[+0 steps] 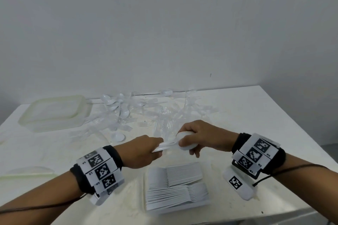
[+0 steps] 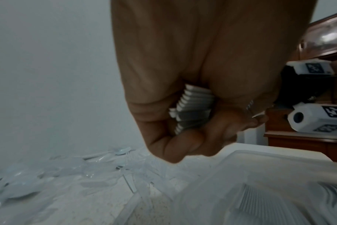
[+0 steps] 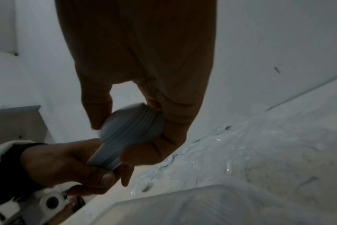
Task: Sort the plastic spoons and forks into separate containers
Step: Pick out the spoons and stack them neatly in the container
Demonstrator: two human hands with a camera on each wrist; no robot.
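Nearest my head camera sits the near container (image 1: 176, 186), a clear tray at the front edge of the surface (image 1: 265, 115). It holds two nested rows of white cutlery lying flat, one row behind the other; I cannot tell spoons from forks there.

Above this container I hold one nested stack of spoons (image 1: 175, 144) with both hands:

- My left hand (image 1: 140, 151) grips the handle end. The left wrist view shows its fingers (image 2: 169, 143) curled tightly round the stacked handle tips.
- My right hand (image 1: 199, 139) grips the bowl end. The right wrist view shows its thumb on one side of the rounded bowls and its fingers (image 3: 175, 137) wrapped round the other side.
- The stack lies roughly level between the hands, clear of the surface.

Loose clear cutlery (image 1: 142, 113), spoons and forks mixed, lies scattered across the middle and far edge of the surface, well apart from the near container.

A second container (image 1: 54, 113), translucent, stands at the far left corner, just beside the scatter. A lid (image 1: 27, 171) lies at the left edge.

A white tagged block (image 1: 239, 184) hangs from the right wrist, just right of the near container.
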